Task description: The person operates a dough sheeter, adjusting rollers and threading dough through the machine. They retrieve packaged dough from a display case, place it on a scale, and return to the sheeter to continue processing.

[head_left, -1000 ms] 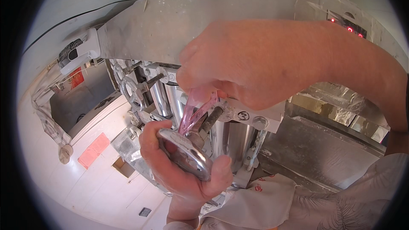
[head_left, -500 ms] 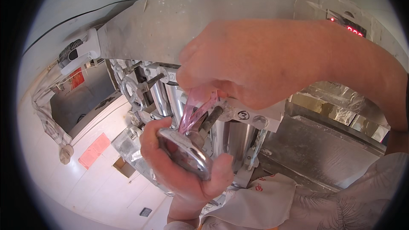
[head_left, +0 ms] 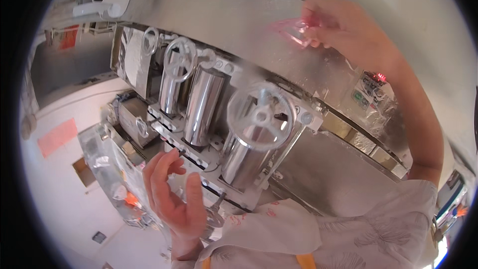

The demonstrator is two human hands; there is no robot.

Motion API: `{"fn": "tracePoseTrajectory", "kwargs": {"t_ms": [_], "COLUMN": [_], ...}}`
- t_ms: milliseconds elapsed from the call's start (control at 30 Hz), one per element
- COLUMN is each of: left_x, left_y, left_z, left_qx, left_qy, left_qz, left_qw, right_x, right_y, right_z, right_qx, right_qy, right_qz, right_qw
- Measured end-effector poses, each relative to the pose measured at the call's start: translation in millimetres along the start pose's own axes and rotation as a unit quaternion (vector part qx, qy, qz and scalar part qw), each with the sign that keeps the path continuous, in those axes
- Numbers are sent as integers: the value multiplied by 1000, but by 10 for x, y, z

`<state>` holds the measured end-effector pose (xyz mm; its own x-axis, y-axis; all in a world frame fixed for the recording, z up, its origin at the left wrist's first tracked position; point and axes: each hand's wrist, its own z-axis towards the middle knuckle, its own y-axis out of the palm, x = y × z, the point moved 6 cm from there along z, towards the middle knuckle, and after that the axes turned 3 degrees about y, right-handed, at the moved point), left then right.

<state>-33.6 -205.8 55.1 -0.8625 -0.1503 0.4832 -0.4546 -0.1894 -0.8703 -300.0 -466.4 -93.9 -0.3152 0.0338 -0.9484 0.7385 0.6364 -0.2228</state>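
My right hand (head_left: 343, 32) is raised at the upper right over the grey metal cover. Its fingers pinch a pink see-through plastic strip (head_left: 289, 31), which hangs out to the left in a loose loop. Lower and to the left, my left hand (head_left: 174, 194) is open, fingers slightly curved and apart, holding nothing. The nearest silver handwheel (head_left: 262, 116) stands between my hands, touched by neither. Beneath it is a shiny steel roller (head_left: 244, 164). Further left stand another roller (head_left: 204, 104) and a second handwheel (head_left: 180, 59).
The machine's broad metal cover (head_left: 199, 12) runs across the top. A small panel with a lit red display (head_left: 381, 77) sits by my right forearm. Several threaded rods and brackets stick out near my left hand. A pink sheet (head_left: 58, 137) lies on the pale surface at left.
My left hand has let go of the handwheel and moved down and left, opening. My right hand has carried the pink strip up and right, away from the wheel. The view has shifted.
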Motion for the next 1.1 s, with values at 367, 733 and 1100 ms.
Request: {"fn": "tracePoseTrajectory", "kwargs": {"t_ms": [367, 733, 1100], "left_x": [-554, -752, -792], "left_y": [-170, 26, 52], "left_z": [-683, -757, -705], "left_qx": [28, -52, -72], "left_qy": [-59, -118, -146], "left_qz": [31, -11, -5], "left_qw": [997, 992, 987], "right_x": [43, 81, 53], "right_y": [318, 500, 505], "right_z": [-309, -330, -287], "right_qx": [175, 248, 239], "right_qy": [-33, -93, -105], "right_qz": [-170, -207, -219], "right_qw": [969, 942, 940]}}
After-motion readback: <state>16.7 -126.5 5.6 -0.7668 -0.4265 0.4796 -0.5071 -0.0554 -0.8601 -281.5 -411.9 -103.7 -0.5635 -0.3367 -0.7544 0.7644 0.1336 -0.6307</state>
